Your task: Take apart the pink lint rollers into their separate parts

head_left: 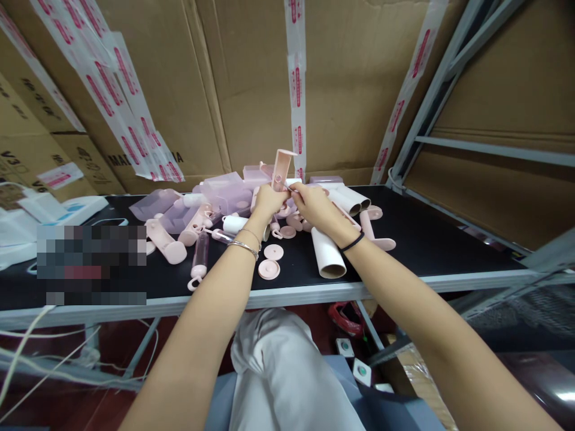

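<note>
My left hand (268, 200) is closed on a pale pink plastic holder (283, 167), a long piece with a flat end plate, raised above the pile. Close beside it, my right hand (309, 200) has its fingers pinched at the holder's lower part; whatever they hold is hidden. Beneath and around both hands lie pink parts, white rolls and translucent purple boxes (229, 191). Two round pink discs (269, 269) rest on the black tabletop in front. A white cardboard-cored roll (327, 254) lies under my right wrist.
Clear tubes with pink ring ends (200, 257) and pink holders (166, 242) lie at the left. A white power strip (83, 209) and a blurred-out patch are farther left. Taped cardboard boxes (251, 90) stand behind the table; a metal shelf post (417, 108) rises at right.
</note>
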A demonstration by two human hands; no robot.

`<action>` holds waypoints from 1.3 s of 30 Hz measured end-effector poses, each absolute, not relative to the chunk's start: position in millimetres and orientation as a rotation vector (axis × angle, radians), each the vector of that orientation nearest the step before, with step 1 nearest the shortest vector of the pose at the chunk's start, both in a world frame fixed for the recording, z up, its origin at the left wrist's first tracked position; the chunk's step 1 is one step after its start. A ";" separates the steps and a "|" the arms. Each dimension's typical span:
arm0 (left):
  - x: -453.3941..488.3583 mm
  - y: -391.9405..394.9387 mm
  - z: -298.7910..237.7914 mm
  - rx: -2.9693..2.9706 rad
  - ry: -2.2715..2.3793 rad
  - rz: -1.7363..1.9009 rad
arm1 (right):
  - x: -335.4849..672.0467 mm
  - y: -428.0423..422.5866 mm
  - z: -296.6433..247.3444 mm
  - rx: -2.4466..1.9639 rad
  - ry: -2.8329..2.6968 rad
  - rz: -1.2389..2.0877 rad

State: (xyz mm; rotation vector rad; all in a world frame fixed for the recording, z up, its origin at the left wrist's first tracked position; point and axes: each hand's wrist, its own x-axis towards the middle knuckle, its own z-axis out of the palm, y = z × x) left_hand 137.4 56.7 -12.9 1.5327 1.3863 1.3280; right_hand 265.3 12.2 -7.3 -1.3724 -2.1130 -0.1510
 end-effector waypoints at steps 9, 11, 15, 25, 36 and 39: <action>137.2 61.0 -15.9 1.534 1.398 1.332 | 262.7 12.8 -8.7 -1.404 -2.103 -0.174; 137.0 62.0 -16.8 1.542 1.427 1.331 | 261.2 11.1 -9.6 -1.406 -2.112 -0.188; 136.1 61.7 -17.7 1.591 1.522 1.365 | 254.9 6.8 -13.5 -1.418 -2.121 -0.251; 140.8 51.1 -11.6 1.638 1.708 1.402 | 240.9 -6.9 -14.5 -1.539 -2.100 -0.194; 144.1 45.6 -3.5 1.704 1.813 1.278 | 228.9 -19.6 -6.0 -1.664 -2.113 -0.205; 144.2 45.7 -3.1 1.730 1.832 1.227 | 228.2 -17.4 -6.9 -1.668 -2.111 -0.193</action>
